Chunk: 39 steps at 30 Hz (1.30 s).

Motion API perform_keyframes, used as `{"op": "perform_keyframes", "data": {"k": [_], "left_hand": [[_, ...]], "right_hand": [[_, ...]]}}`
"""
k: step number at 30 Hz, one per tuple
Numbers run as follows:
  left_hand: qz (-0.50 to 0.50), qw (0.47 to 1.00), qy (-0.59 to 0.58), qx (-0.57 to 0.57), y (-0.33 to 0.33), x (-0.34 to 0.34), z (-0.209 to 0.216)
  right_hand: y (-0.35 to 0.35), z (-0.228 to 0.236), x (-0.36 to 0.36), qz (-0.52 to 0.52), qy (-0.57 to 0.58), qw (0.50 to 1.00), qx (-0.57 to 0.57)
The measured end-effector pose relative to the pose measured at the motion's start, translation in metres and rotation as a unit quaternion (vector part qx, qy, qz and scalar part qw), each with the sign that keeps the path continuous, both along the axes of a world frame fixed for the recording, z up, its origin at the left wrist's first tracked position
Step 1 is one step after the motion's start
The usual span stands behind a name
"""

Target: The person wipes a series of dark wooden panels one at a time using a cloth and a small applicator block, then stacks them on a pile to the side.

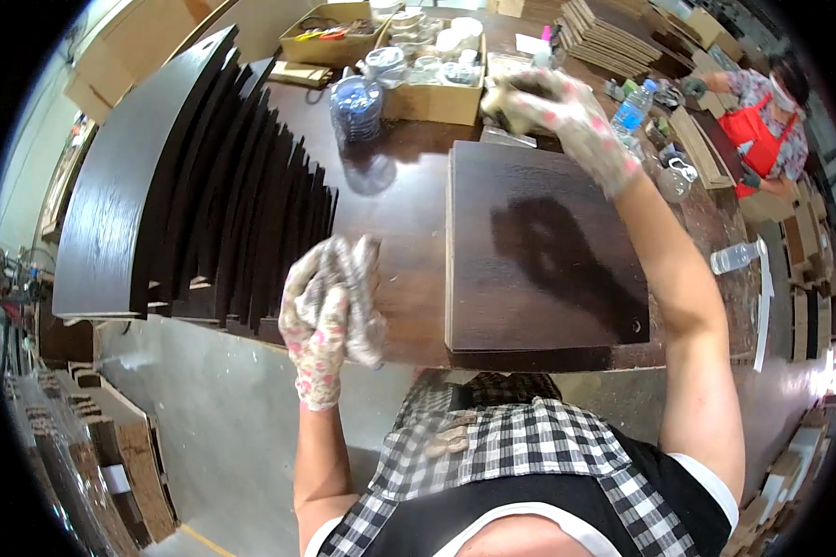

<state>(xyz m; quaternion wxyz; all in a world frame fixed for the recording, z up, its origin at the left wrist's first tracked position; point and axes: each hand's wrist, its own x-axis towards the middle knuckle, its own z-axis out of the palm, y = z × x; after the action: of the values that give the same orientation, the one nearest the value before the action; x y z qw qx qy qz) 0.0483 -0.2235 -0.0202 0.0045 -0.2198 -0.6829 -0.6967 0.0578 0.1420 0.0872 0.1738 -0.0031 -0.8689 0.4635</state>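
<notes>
My left hand [314, 320], in a white glove with a pink flower print, is closed round a crumpled greyish rag [366, 316] by the table's front edge. Held out over the far side of the table, my right hand [567, 116] wears a matching glove with stained fingertips. Its fingers curl inward, and what lies in them, if anything, is hidden. Beneath and nearer to me rests a short stack of dark brown wood-grain boards [548, 251], carrying the shadow of my hand. A flat greyish piece [509, 138] lies just beyond the stack.
Many dark curved panels [111, 204] stand on edge at left. Behind are a blue-wrapped roll [356, 107], a carton [432, 105] of tape rolls and a tool box [330, 48]. Bottles [633, 107] stand at right, where a person in a red apron [757, 139] handles boards.
</notes>
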Motion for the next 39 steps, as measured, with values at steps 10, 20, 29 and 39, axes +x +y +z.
{"op": "perform_keyframes", "data": {"k": [10, 20, 29, 39], "left_hand": [[-0.248, 0.812, 0.495, -0.186, 0.126, -0.026, 0.051], [-0.281, 0.888, 0.288, -0.223, 0.226, -0.030, 0.029], [-0.513, 0.622, 0.565, -0.175, 0.244, 0.101, 0.043], [-0.239, 0.807, 0.488, -0.230, 0.345, 0.074, 0.027]], "right_hand": [[0.018, -0.060, 0.268, -0.279, 0.110, 0.900, -0.316], [-0.037, -0.105, 0.345, -0.355, 0.264, 0.797, -0.411], [0.018, -0.122, 0.369, -0.321, 0.322, 0.785, -0.421], [0.101, -0.143, 0.367, -0.280, 0.267, 0.803, -0.453]]}}
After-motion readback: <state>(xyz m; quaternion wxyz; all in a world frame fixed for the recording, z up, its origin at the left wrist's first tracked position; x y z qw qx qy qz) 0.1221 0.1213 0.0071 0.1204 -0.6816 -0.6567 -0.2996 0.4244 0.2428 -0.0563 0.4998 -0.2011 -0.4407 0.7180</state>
